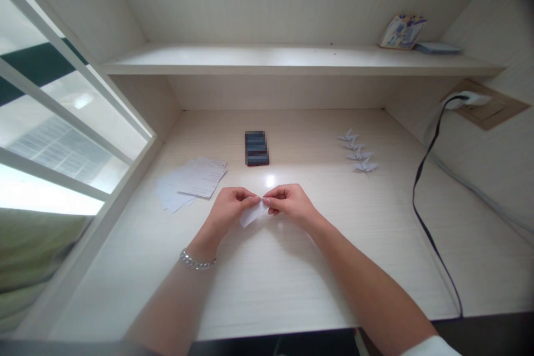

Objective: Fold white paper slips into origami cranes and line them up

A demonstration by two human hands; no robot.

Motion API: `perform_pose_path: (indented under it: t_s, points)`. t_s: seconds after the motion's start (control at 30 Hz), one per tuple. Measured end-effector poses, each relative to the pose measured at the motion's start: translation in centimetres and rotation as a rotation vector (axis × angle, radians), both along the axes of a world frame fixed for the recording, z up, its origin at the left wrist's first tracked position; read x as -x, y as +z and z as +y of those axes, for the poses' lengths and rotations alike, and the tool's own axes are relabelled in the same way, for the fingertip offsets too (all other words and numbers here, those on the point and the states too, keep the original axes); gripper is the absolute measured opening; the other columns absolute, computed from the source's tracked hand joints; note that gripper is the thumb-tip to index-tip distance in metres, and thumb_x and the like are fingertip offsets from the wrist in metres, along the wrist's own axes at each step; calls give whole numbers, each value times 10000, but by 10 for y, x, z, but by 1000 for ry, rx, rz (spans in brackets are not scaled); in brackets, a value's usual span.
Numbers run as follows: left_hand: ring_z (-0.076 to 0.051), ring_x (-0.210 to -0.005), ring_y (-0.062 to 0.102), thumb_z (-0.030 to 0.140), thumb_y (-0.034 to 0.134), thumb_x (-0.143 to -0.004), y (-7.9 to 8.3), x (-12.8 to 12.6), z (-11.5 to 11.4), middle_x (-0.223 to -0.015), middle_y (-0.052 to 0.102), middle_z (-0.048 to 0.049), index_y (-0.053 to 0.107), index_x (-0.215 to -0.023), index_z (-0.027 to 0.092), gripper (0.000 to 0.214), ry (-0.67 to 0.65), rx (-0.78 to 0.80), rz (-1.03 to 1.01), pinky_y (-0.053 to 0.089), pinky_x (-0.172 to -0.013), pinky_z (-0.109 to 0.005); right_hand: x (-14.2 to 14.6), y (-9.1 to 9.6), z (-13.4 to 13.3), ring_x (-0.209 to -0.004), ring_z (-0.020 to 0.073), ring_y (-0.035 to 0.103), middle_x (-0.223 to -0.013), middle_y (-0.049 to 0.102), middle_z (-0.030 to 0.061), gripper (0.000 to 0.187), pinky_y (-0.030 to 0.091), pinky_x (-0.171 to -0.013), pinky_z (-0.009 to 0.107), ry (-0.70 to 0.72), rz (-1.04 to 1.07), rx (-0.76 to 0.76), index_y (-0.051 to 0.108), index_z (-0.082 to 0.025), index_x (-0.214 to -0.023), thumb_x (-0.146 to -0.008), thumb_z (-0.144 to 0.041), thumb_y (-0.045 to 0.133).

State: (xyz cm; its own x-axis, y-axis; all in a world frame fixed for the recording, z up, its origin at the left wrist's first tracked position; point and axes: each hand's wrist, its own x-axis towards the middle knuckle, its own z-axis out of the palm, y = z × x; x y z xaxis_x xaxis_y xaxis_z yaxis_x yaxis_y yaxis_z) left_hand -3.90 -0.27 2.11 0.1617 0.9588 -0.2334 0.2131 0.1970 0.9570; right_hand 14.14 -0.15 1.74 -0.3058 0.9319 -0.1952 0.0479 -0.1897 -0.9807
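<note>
Between my two hands, above the middle of the desk, is a small piece of folded white paper (252, 214). My left hand (234, 204) pinches its upper edge between thumb and fingers. Close beside it, my right hand (289, 202) grips the paper's right end, the fingertips of both hands nearly meeting. The lower part of the paper hangs down in a point. To the left lies a spread stack of white paper sheets (202, 177). Several folded paper cranes (357, 154) stand in a row on the right.
A dark, pixelated rectangular object (256, 148) lies beyond my hands. A black cord (422, 217) runs from the wall socket (488, 105) down the desk's right side. Overhead, a shelf (250, 58) holds a colourful box (403, 31). White bars (62, 103) border the left side.
</note>
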Motion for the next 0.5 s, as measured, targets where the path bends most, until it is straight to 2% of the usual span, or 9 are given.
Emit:
perform_pose_path:
  t_s: [0.17, 0.33, 0.4, 0.5]
  points:
    - [-125, -542, 512, 409, 685, -653, 2, 0, -1, -649, 639, -55, 676, -711, 112, 302, -16, 83, -107, 345, -482, -225, -2, 0, 0, -519, 124, 587, -574, 632, 25, 227, 468, -522, 244, -5, 35, 20, 694, -126, -757, -638, -318, 715]
    - [-143, -594, 535, 488, 561, -755, 5, 2, 0, -729, 652, -90, 685, -873, 99, 425, -70, 106, -231, 370, -522, -240, -6, 0, 1, -519, 120, 579, -567, 629, 27, 234, 468, -525, 244, -42, 63, 43, 697, -122, -762, -635, -317, 719]
    - [-137, -590, 525, 508, 544, -759, 6, 1, 0, -726, 648, -84, 685, -869, 103, 442, -57, 84, -207, 366, -518, -236, -7, 1, 2, -526, 120, 579, -572, 631, 29, 241, 469, -530, 246, -61, 61, 43, 699, -121, -760, -632, -323, 722]
    - [-125, -575, 501, 489, 605, -714, 5, 0, -1, -688, 630, -53, 687, -788, 117, 388, -54, 11, -65, 336, -489, -219, -6, 2, 1, -525, 121, 579, -562, 629, 31, 253, 469, -533, 248, -68, 68, 52, 698, -118, -751, -622, -334, 729]
